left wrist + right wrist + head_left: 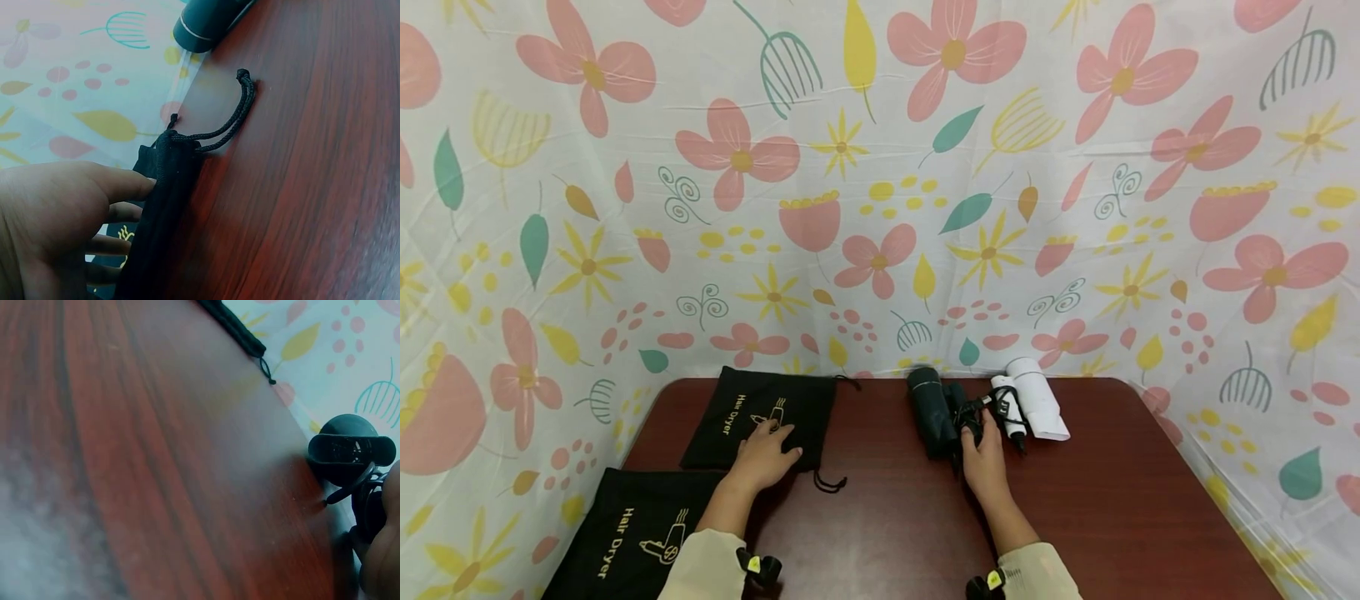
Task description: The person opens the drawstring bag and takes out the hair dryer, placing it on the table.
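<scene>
A black drawstring bag [715, 433] printed "Hair Dryer" lies flat at the table's back left. My left hand [763, 457] rests on it with relaxed, spread fingers; in the left wrist view, the thumb [134, 184] touches the bag's edge near the black drawstring [228, 125]. Toward the back right lies a dark green hair dryer [931, 412], its black cord [973, 412] bundled by the handle. My right hand [987, 467] grips the dryer at the handle and cord; its fingertips are partly hidden. In the right wrist view the dark dryer [350, 450] shows at the right edge.
Right beside the dark dryer lies a white hair dryer [1039, 400] with a bundled black cord. Another black "Hair Dryer" bag [625, 533] lies at the front left. The dark red wooden table [880, 517] ends at a flower-print cloth [880, 167] behind.
</scene>
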The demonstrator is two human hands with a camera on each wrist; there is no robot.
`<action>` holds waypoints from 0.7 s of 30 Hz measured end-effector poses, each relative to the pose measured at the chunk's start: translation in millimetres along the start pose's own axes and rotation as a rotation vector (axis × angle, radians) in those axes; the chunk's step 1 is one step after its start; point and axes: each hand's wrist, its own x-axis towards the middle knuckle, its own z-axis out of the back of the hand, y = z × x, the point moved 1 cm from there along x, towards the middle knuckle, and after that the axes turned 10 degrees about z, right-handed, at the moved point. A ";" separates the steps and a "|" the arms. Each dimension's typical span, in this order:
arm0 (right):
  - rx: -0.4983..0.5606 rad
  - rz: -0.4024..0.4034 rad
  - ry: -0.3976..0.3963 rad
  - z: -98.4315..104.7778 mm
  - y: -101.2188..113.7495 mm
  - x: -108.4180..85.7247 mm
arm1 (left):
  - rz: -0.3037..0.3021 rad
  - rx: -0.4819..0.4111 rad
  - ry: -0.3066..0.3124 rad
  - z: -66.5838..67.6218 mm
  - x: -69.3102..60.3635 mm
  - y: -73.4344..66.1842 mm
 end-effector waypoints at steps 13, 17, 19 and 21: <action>-0.030 0.046 -0.041 -3.0 -4.7 7.0 | 0.025 0.018 -0.007 7.3 -0.3 11.8; -0.036 0.049 -0.046 -2.5 -4.3 8.7 | 0.018 0.024 -0.023 8.4 1.6 16.4; -0.040 0.060 -0.055 -2.5 -4.8 10.0 | 0.019 0.027 -0.029 8.7 3.0 19.4; -0.043 0.070 -0.064 -2.8 -5.5 11.1 | 0.019 0.026 -0.033 10.0 3.6 21.4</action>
